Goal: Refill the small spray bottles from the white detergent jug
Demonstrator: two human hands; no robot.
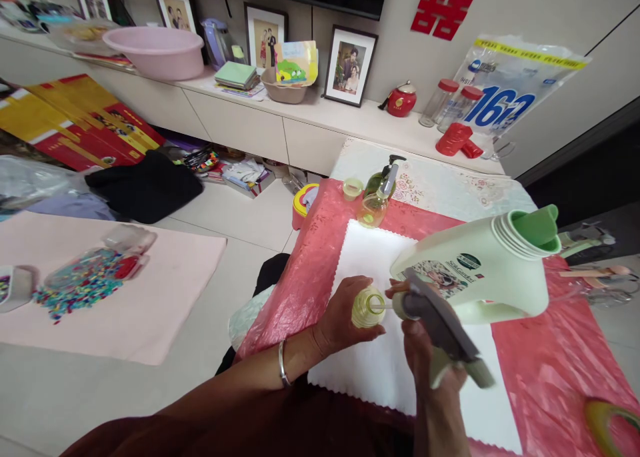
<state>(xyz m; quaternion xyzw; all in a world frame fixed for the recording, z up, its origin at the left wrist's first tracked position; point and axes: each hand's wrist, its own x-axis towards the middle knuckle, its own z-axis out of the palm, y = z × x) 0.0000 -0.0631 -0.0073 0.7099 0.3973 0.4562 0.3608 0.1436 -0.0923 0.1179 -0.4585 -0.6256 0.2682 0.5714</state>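
Observation:
My left hand (343, 314) is wrapped round a small clear yellow-green bottle (367, 317), its open mouth turned up. A grey trigger spray head (445, 320) is in my right hand (425, 360), tilted sideways. Its thin white dip tube (386, 306) reaches to the bottle's mouth; how far it goes in, I cannot tell. Just beyond my right hand is a large pale-green detergent jug (480, 260), with a green spout piece (537, 227) in its neck. A white scallop-edged mat (365, 377) lies under my hands.
At the mat's far edge stand a spray bottle (374, 207), a green pump bottle (375, 182) and a small pale cup (353, 189). A tape roll (595, 420) lies on the red tablecloth (575, 350). Colourful beads (83, 287) cover part of the low table (190, 270) at left.

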